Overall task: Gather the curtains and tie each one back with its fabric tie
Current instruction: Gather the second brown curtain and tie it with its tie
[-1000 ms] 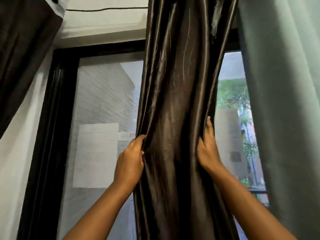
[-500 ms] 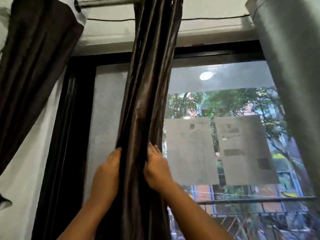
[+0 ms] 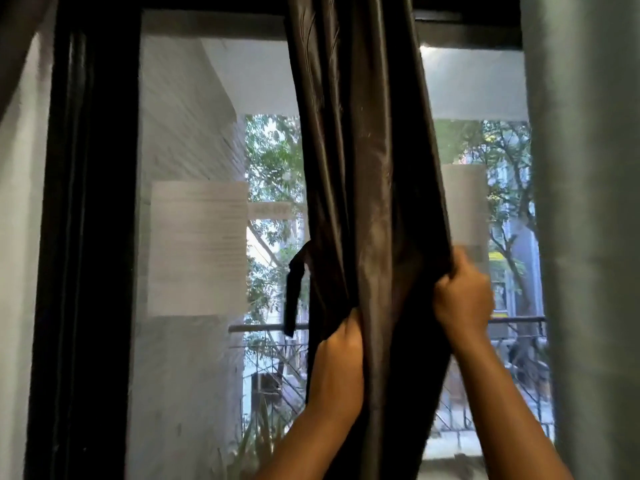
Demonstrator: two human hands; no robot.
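Head view, one item: dark satin curtain [image 3: 363, 168], hanging mid-window between the black frame [image 3: 86, 237] at left and a pale grey-green curtain [image 3: 588, 237] at right. I judge it light, soft and slippery, prone to sliding out of a loose grip. Left hand [image 3: 341, 362] curls round the left folds; right hand [image 3: 462, 294] clutches the right edge, fingers bunched in cloth. Fabric tie [image 3: 294, 285] dangles off the left edge, just above the left hand. Best hold, I judge: full-fist round the gathered folds at tie height.
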